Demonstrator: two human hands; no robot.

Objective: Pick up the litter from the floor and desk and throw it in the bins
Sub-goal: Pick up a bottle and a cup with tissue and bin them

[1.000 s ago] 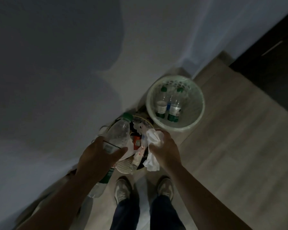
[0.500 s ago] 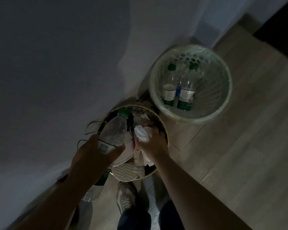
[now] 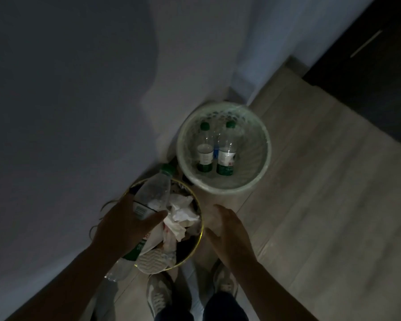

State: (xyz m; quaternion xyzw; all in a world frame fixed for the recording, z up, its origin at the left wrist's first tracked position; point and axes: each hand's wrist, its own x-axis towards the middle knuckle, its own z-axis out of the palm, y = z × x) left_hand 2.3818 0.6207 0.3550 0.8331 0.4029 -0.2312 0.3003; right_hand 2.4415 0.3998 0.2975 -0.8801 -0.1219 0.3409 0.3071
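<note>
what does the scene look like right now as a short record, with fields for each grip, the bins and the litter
left grip: holds a clear bottle with a green cap over the dark bin
right grip: empty, fingers relaxed, beside that bin
dark bin: crumpled tissue and other litter inside
pale bin: two green-capped bottles inside

White bin [image 3: 225, 188] mouth open, two bottles [image 3: 226, 156] inside; gold-rimmed bin [image 3: 200, 230] heaped with tissue [image 3: 182, 213]
</note>
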